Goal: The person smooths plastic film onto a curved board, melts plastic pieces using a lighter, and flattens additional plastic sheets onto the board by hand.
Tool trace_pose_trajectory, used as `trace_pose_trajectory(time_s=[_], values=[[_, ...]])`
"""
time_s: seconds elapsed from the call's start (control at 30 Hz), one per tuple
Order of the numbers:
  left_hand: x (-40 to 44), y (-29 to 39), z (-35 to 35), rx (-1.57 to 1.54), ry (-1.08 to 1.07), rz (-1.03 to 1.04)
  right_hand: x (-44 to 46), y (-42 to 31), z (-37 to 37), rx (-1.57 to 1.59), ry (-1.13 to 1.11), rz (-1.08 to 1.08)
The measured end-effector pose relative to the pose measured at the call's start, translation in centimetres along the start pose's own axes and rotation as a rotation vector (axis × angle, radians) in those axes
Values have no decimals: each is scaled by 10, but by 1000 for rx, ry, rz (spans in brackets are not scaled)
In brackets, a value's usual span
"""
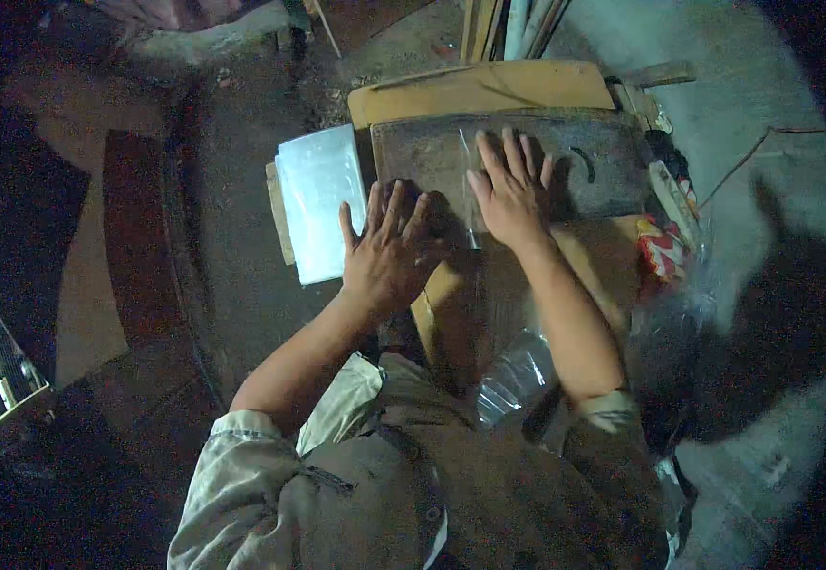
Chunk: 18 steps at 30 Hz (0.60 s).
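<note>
My left hand (389, 249) has its fingers spread, at the left edge of a dark, worn board (413, 147) and close beside a stack of pale, shiny sheets (318, 204). Palm down, my right hand (516, 195) lies over the board with its fingers apart. Between the hands runs a bright, thin line, which looks like the edge of clear plastic film (470, 214). A small dark curved piece (584, 163) is on the board to the right of my right hand. Neither hand grips anything visible.
A yellowish panel (489, 85) stands behind the board. At the right are a red and white wrapper (662, 249) and crumpled clear plastic (693, 294). More clear plastic (518, 378) lies near my lap. Poles (518, 28) stand at the back.
</note>
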State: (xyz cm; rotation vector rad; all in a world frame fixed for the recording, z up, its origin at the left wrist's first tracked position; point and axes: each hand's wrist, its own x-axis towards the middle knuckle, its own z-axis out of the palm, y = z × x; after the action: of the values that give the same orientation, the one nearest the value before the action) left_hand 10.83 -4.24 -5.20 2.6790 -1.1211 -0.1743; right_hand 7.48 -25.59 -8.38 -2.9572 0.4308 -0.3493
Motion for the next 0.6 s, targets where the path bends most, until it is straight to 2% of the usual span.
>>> trace_pose_trajectory(time_s=[0.13,0.27,0.33,0.4,0.47,0.5,0.6], values=[[1,2,-6,18,-48,0,27,9,2,-63,4,-42],[12,2,-6,36,-7,-10,28,7,-13,-99,165,8],[16,3,-5,15,-3,-29,12,-6,-26,25,126,50],[17,2,2,4,39,-37,-9,-15,-33,18,57,47],[14,2,1,3,35,-28,-29,-14,-20,6,-64,-40],[13,3,-1,3,35,-19,-31,-9,-14,89,-71,-22],[12,7,-8,65,-19,-47,-27,6,-8,54,-35,-46]])
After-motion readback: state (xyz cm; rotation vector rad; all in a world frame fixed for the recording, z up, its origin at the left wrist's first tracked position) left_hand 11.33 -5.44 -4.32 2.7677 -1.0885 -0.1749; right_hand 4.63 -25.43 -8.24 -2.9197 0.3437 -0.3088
